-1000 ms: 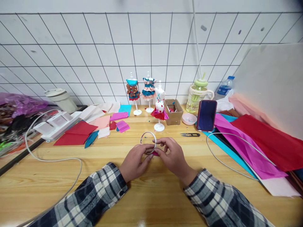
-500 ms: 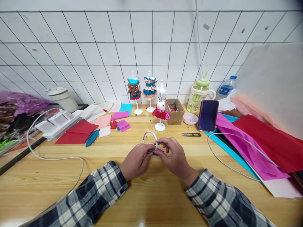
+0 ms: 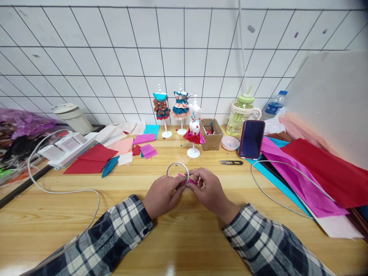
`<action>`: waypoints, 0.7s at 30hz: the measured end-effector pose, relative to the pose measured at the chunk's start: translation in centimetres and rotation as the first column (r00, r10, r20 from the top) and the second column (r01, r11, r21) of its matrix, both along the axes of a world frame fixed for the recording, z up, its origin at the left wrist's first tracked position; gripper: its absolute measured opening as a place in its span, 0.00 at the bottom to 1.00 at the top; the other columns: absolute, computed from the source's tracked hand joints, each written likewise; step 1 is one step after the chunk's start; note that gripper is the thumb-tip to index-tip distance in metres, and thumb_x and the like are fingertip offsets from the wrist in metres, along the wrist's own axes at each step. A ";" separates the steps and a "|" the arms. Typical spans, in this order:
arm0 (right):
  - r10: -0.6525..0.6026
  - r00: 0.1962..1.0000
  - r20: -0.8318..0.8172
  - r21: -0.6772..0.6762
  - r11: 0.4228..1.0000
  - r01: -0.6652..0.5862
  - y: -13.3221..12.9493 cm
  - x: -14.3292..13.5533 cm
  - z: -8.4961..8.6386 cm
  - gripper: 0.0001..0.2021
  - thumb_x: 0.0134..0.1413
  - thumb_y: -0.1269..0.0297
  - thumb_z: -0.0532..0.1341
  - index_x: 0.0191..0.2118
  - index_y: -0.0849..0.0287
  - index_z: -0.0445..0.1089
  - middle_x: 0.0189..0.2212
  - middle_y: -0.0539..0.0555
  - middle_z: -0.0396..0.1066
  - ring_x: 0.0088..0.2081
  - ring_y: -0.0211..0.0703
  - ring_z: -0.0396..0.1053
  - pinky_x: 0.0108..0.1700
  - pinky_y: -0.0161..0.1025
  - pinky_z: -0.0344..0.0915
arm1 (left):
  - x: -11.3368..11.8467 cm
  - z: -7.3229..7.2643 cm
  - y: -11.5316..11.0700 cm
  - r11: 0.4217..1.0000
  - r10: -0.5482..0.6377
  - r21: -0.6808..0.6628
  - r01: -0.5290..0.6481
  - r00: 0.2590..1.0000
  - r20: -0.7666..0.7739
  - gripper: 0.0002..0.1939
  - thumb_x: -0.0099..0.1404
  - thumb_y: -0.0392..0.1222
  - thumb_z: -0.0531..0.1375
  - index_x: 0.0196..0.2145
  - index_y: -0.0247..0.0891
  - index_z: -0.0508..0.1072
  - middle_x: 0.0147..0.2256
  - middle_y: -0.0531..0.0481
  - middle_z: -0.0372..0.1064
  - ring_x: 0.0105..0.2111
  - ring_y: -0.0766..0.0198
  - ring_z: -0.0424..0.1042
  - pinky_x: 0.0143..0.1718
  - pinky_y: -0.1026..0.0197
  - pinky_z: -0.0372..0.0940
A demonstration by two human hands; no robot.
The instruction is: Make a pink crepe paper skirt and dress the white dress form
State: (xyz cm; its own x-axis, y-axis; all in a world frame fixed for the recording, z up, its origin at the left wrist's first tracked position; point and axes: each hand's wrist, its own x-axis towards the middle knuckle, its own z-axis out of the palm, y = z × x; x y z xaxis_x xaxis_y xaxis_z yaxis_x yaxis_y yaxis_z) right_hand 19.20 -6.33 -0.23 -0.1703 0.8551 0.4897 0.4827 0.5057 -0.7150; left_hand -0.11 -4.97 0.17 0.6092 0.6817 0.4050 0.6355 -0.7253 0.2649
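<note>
A thin white ring, which looks like a narrow roll of tape (image 3: 187, 173), stands upright between my two hands. My left hand (image 3: 164, 194) is closed, thumb and fingers pinching the ring's lower part. With bent fingers my right hand (image 3: 210, 191) pinches close to the ring's right side, its fingertips nearly meeting the left ones. A small piece of magenta crepe paper (image 3: 181, 175) shows behind and between the fingertips. Where the tape meets the paper is hidden by my fingers.
Behind my hands stand three small dress forms (image 3: 193, 152) in paper outfits, beside a cardboard box (image 3: 212, 142) and pink dish (image 3: 230, 143). Thread snips (image 3: 231, 162) and a phone (image 3: 252, 138) are to the right. Red paper (image 3: 89, 160) and a power strip (image 3: 67, 152) lie left.
The ring has tilted and turned slightly left, and more of the magenta paper shows behind it. Both hands keep their pinch. The whole view has shifted a little.
</note>
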 end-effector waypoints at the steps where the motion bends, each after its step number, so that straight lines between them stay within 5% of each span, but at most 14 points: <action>1: -0.015 1.000 -0.018 -0.009 1.000 0.015 0.0 0.0 0.0 0.06 0.53 0.65 0.63 0.37 0.55 0.66 0.36 0.52 0.73 0.32 0.40 0.68 0.36 0.38 0.66 | 0.0 0.1 0.0 1.000 -0.003 -0.002 0.003 1.000 0.008 0.10 0.69 0.41 0.52 0.46 0.42 0.67 0.34 0.50 0.75 0.31 0.60 0.72 0.33 0.59 0.61; 4: -0.017 0.999 -0.031 0.011 1.000 0.017 -0.1 0.0 0.1 0.15 0.54 0.63 0.64 0.47 0.55 0.66 0.40 0.53 0.73 0.31 0.39 0.68 0.34 0.38 0.68 | 0.1 0.4 -0.1 1.000 -0.019 -0.018 0.020 0.999 0.030 0.09 0.68 0.40 0.52 0.45 0.41 0.67 0.32 0.50 0.74 0.30 0.62 0.71 0.32 0.60 0.60; 15: 0.083 0.995 -0.054 0.138 0.988 -0.075 -0.3 0.3 0.6 0.05 0.59 0.67 0.61 0.39 0.53 0.74 0.38 0.52 0.77 0.39 0.40 0.74 0.38 0.36 0.70 | -0.3 0.7 -0.2 0.995 -0.006 0.096 0.000 0.998 0.055 0.09 0.68 0.42 0.53 0.39 0.40 0.73 0.26 0.50 0.70 0.27 0.61 0.66 0.32 0.58 0.55; 21: 0.105 0.995 0.000 0.080 0.991 -0.104 -0.5 -0.1 0.9 0.04 0.57 0.67 0.62 0.39 0.54 0.71 0.37 0.52 0.74 0.35 0.40 0.70 0.34 0.35 0.67 | -0.1 1.1 0.0 0.990 -0.011 0.138 -0.002 0.996 0.092 0.06 0.65 0.38 0.56 0.35 0.39 0.73 0.24 0.52 0.70 0.27 0.63 0.65 0.32 0.59 0.54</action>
